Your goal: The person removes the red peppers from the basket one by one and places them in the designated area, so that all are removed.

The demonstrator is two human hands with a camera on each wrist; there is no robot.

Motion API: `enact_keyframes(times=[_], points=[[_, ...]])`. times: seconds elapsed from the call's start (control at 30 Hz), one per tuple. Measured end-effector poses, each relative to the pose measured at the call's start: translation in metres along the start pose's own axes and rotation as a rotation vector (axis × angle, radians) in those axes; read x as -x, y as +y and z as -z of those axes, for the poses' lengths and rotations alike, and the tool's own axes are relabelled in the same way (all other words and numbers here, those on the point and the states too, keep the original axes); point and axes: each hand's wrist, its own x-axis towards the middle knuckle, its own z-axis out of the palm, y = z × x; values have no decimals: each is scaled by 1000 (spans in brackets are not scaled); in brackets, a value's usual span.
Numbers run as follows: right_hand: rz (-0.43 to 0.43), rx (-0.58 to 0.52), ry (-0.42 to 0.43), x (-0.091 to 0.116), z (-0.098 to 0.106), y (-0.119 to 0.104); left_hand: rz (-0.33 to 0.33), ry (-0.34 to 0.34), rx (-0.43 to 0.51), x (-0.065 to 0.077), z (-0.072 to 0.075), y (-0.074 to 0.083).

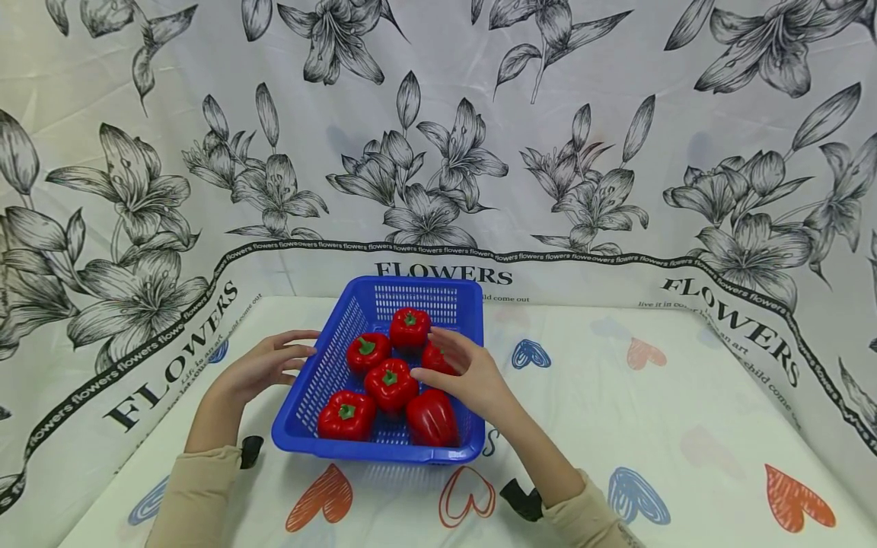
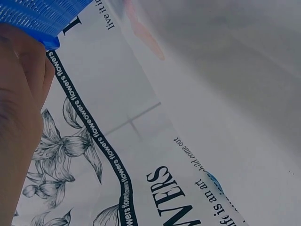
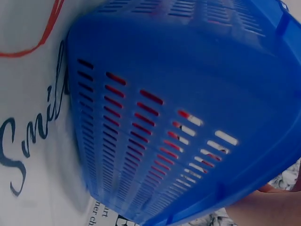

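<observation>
holding nothing, your left hand (image 1: 260, 367) is beside the blue basket (image 1: 370, 452); your right hand (image 1: 476, 382) arches over a red pepper (image 1: 437, 360), whether grasping i cannot tell.

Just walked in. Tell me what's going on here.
A person has both hands at a blue basket holding six red peppers. The right hand reaches over the basket's right side, thumb and fingers about a partly hidden pepper; whether it grips it is unclear. The left hand is at the left rim, fingers loosely bent. The basket sits on a heart-patterned cloth.
</observation>
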Motion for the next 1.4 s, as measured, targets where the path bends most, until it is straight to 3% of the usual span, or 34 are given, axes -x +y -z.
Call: enact_keyframes(times=[0.5,0.93,1.4], points=[[52,2,-78,-1,-25,-1,11,-4,2,-3,1,-1],[-3,1,-121,3,-49,-6,22,3,-4,-4,1,-1],[18,13,-141,6,-58,-11,14,-2,-9,-2,3,-2]])
